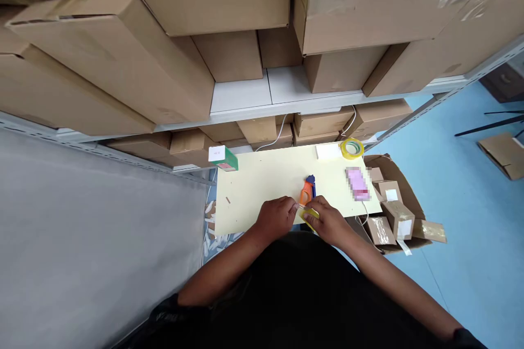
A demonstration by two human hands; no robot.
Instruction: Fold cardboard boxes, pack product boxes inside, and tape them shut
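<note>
Right now your two hands meet at the near edge of the pale yellow rectangular worktop [262, 180]. Your left hand [276, 219] is curled, fingertips pinched toward the middle, and your right hand [329, 222] is closed round a small yellow flat piece [310, 214], which looks like a strip or small roll of tape; from this angle you cannot tell exactly what it is. Just beyond your fingers lies an orange and blue handheld tape cutter [307, 191], touching or almost touching the yellow piece.

Farther back on the worktop sit a roll of yellow-green tape [352, 148], a white flat card [328, 151] beside it, a small green and white box [223, 157] at the far left corner, and a pink blurred object [357, 184] to the right.

As for progress, an open brown cardboard carton [388, 166] to your right holds several small taped brown parcels [393, 212], so some packing appears done. No parcel lies on the worktop, and the piece you hold is not yet applied to anything.
</note>
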